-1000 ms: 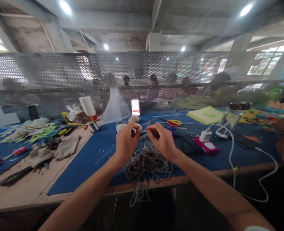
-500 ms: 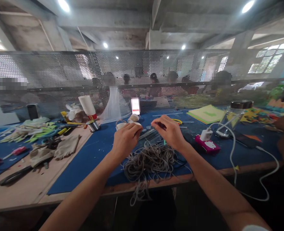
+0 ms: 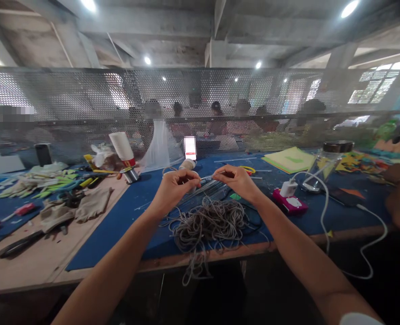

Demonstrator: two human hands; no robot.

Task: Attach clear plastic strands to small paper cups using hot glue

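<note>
My left hand [image 3: 179, 187] is closed in a pinch over the blue mat, left of centre. Facing it, my right hand [image 3: 235, 180] also pinches. A thin, pale piece [image 3: 206, 178] spans the small gap between the fingertips; what exactly it is cannot be made out. Below both hands lies a tangled heap of grey cord [image 3: 213, 223], some loops hanging over the table's front edge. Thin clear strands [image 3: 208, 192] lie on the mat just behind the heap. A small green scrap [image 3: 235, 197] is beneath my right hand.
A lit phone [image 3: 189, 148] stands behind my hands. Stacked paper cups [image 3: 121, 146] lean at left, near gloves [image 3: 93, 204] and black-handled shears [image 3: 20, 244]. At right are a magenta box [image 3: 290, 201], a lidded jar [image 3: 325, 164] and a white cable [image 3: 327, 203]. Another person's arm is far right.
Both hands have drawn slightly closer together, and the pale piece now shows between them. The left hand has turned so its pinching fingers show. More of the green scrap is visible.
</note>
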